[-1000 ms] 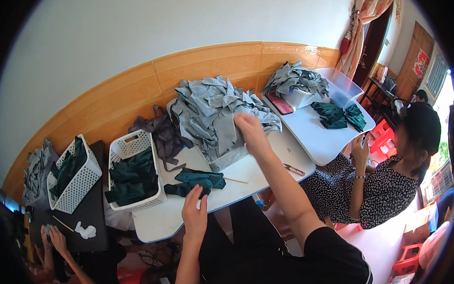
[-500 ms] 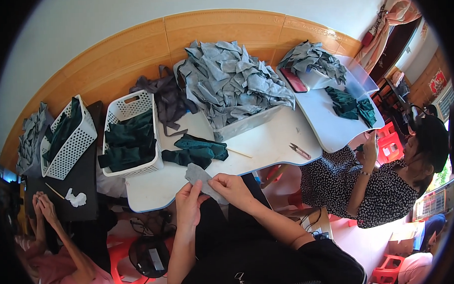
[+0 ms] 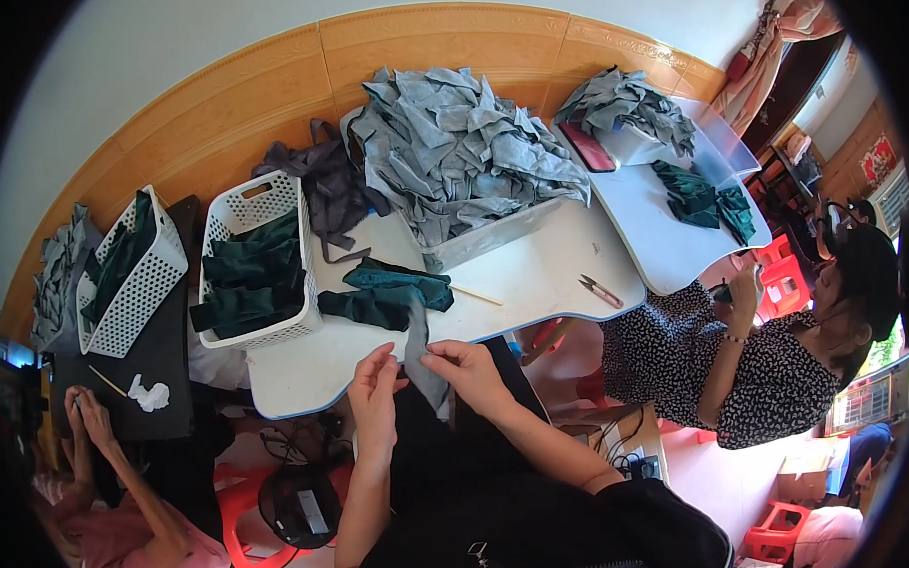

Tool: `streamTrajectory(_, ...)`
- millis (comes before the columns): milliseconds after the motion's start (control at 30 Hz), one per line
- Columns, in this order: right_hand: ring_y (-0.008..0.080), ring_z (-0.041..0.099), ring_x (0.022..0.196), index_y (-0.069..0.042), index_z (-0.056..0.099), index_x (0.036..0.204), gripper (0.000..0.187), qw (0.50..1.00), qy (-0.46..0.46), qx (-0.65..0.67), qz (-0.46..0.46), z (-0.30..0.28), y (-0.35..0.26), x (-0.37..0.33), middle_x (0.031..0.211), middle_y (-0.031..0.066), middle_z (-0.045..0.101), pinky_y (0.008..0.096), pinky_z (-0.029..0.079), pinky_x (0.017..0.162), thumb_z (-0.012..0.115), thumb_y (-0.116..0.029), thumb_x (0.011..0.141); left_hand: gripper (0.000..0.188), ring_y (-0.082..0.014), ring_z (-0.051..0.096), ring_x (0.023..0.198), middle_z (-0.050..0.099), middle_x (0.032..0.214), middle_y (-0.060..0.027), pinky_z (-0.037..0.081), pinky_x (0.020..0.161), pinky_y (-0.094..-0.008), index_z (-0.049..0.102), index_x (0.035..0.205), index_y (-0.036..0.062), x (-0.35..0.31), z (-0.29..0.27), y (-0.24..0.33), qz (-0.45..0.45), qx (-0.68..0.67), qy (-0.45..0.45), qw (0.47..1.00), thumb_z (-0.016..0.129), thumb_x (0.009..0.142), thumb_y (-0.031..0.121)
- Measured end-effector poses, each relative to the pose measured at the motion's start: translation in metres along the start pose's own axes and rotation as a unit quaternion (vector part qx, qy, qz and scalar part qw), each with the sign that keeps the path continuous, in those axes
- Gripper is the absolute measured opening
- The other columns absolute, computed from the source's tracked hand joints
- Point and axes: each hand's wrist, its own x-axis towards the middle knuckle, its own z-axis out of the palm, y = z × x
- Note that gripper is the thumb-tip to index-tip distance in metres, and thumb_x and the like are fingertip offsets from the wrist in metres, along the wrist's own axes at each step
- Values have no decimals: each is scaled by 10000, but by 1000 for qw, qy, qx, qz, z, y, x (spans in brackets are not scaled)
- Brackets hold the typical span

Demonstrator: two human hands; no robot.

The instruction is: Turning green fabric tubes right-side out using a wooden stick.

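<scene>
While the right hand pinches grey cloth, the left hand sits beside it, grip parted.

Narrow piece of plain grey cloth, limp and slightly creased, pointed at its lower end, held lengthwise nearly upright, pinched along one side by the right hand, just beside the left hand.

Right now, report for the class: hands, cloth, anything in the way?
Right hand pinching grey cloth strip. Left hand open beside it. Green cloth on table beyond; nothing visibly blocking.
</scene>
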Motion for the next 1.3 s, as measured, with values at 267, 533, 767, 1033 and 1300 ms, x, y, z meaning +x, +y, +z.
streamTrajectory(267, 79, 593, 807, 21, 704, 988, 162, 996, -56, 54, 34, -8, 19, -2, 940, 27, 653, 208, 462, 727, 686, -82, 863, 271, -122, 580, 998, 635, 1072, -63, 480, 813, -275, 625, 1129, -2, 10, -16, -15, -148, -109, -105, 977, 648, 901, 144)
streamTrajectory(533, 99, 582, 742, 16, 698, 856, 134, 998, 36, -43, -9, -5, 26, -1, 832, 40, 582, 237, 466, 673, 740, -92, 790, 134, -67, 550, 671, 633, 787, -2, 437, 634, -206, 662, 931, -3, -7, 5, -10, 140, 217, 67, 964, 708, 840, 84)
streamTrajectory(767, 106, 595, 694, 13, 614, 761, 165, 990, 37, -137, -25, -7, 19, -4, 829, 57, 569, 242, 477, 613, 747, -84, 772, 100, -69, 566, 599, 649, 748, -29, 430, 539, -179, 673, 883, 7, -1, -2, -27, -115, -31, -61, 991, 709, 840, 90)
streamTrajectory(1033, 100, 614, 672, 8, 607, 776, 194, 996, -1, -58, 71, -16, 39, -2, 719, 56, 616, 240, 489, 618, 769, -98, 765, 106, -107, 588, 651, 653, 797, -50, 477, 609, -223, 650, 923, -6, 6, -12, -45, -212, -153, -123, 957, 654, 879, 90)
streamTrajectory(1300, 67, 533, 640, 0, 608, 822, 65, 994, 61, -85, -35, -16, 47, -5, 710, 12, 586, 216, 425, 592, 665, -30, 808, 94, -66, 503, 634, 585, 742, 5, 396, 591, -201, 636, 910, 21, 4, -5, -55, -108, -27, -140, 984, 638, 897, 114)
